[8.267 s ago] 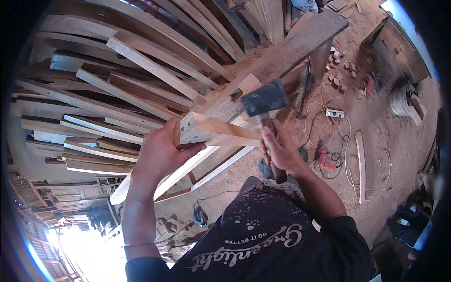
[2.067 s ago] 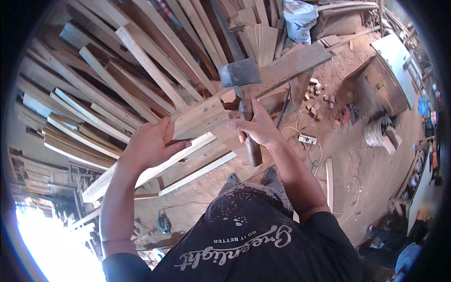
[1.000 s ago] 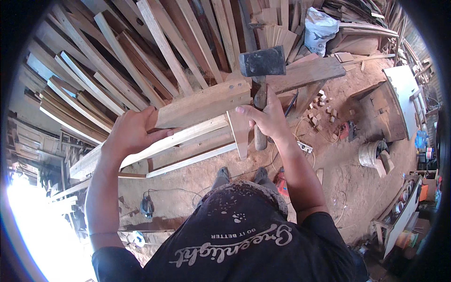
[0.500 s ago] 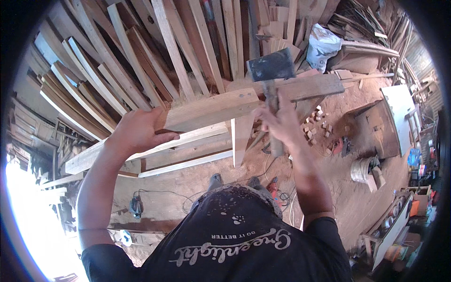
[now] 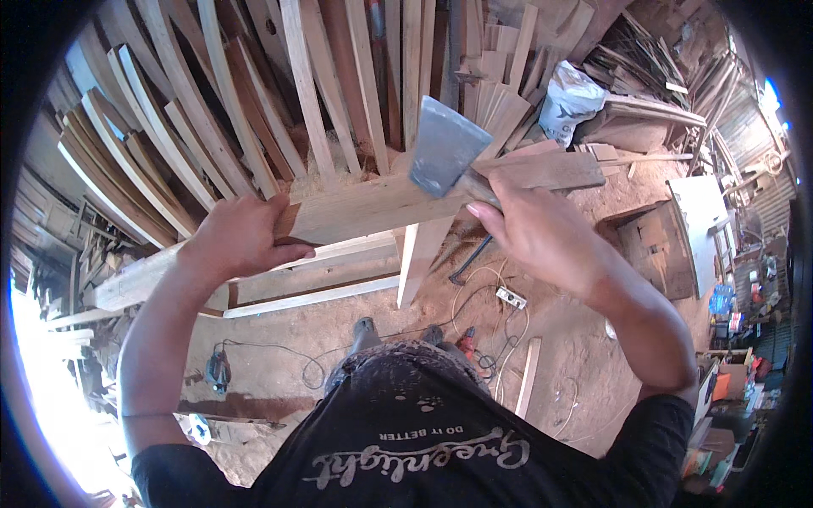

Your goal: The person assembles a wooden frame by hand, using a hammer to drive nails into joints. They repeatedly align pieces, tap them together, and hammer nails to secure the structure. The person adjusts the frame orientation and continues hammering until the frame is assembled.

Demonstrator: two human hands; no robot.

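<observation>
In my right hand point(image 5: 542, 229) is the handle of a mallet with a broad, grey, tapered head point(image 5: 445, 146). The head is tilted over a thick wooden beam point(image 5: 364, 206), and I cannot tell whether it touches the wood. My left hand point(image 5: 237, 237) is closed over the beam's left part, thumb along the near side and fingers mostly over the top. Beneath the beam are pale lengths of wood point(image 5: 318, 294) and an upright pale piece point(image 5: 415, 258) near its middle. A darker plank point(image 5: 559, 172) extends to the right behind my right hand.
Many long timbers point(image 5: 305, 93) lean beyond the beam. A white sack point(image 5: 572, 102) stands among scrap wood at the far right. An open wooden box point(image 5: 652, 254) sits on the right. Cords, a power strip point(image 5: 511, 296) and a dark power tool point(image 5: 218, 371) lie on the dirt floor.
The mallet has turned in my right hand, its head now lower and further left. My right forearm has swung out to the right. The left hand keeps its hold on the beam.
</observation>
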